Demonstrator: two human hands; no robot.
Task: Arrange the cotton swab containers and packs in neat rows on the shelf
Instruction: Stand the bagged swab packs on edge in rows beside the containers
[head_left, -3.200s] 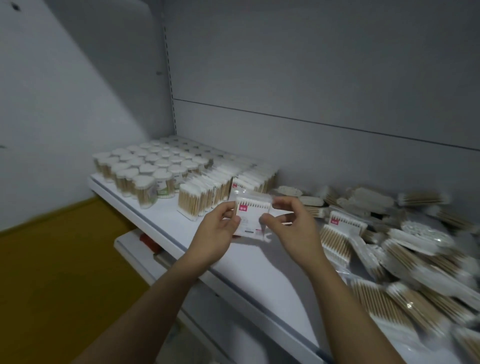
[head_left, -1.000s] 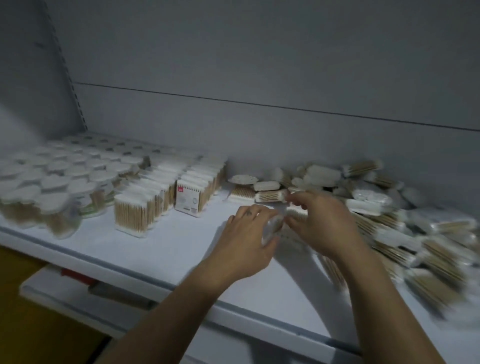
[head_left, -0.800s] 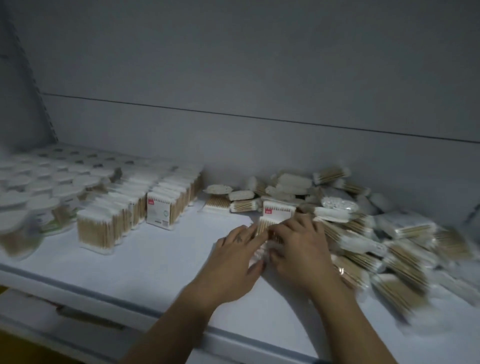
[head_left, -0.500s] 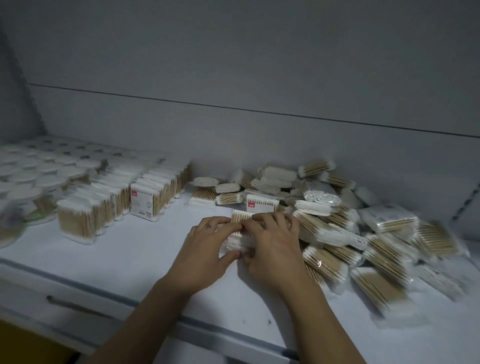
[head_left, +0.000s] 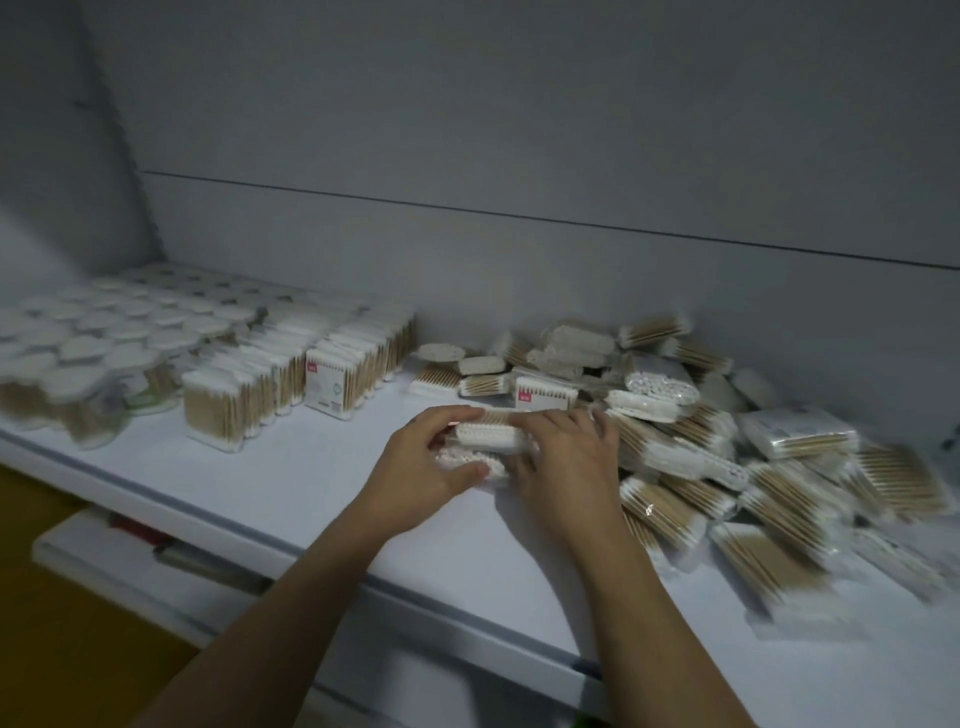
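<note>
Cotton swab packs between curled fingers

Single view only: head-worn wide-angle, so no second view to overlap with. It looks forward and down from above and behind the forearms, which enter from the bottom edge. Close range: left hand and right hand sit near frame centre, both gripping a swab pack. The shelf front edge runs diagonally below the hands, dropping to the right. The back wall fills the top half beyond them. Far left of the left hand is blurred.
</note>
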